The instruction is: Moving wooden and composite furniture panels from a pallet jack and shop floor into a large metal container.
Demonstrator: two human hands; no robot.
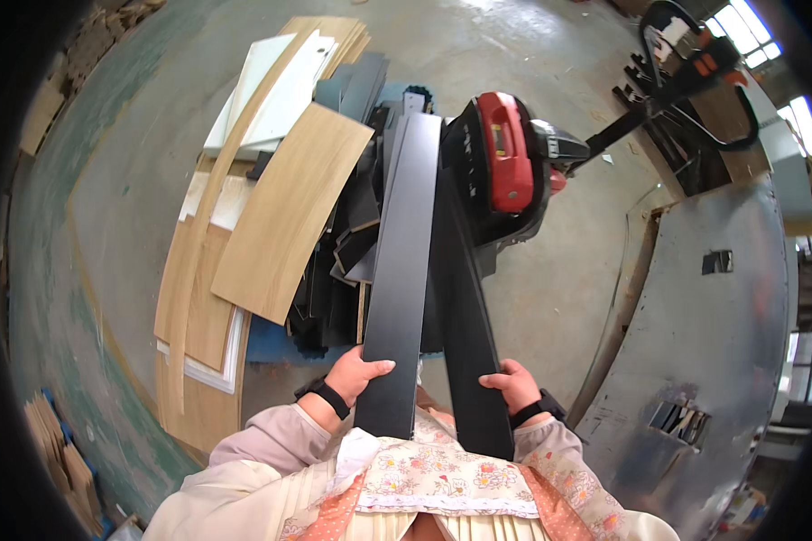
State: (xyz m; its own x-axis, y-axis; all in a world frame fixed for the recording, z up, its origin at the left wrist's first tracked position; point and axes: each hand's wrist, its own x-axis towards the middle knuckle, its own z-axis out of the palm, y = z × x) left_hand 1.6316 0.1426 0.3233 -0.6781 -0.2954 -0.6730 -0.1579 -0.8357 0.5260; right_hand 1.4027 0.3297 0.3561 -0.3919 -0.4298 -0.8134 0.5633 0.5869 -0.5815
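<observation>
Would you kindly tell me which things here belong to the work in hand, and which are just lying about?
In hand:
- left dark board, gripped by the left hand
- right dark board, gripped by the right hand

Apparently just lying about:
- wood-coloured boards
- white boards
- pallet truck

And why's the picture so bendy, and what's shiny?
In the head view, the fisheye lens bows edges like the long wooden strip and leaves dark corners; also in the head view, the windows glare white, and the dark board in the left hand has a soft sheen.
</observation>
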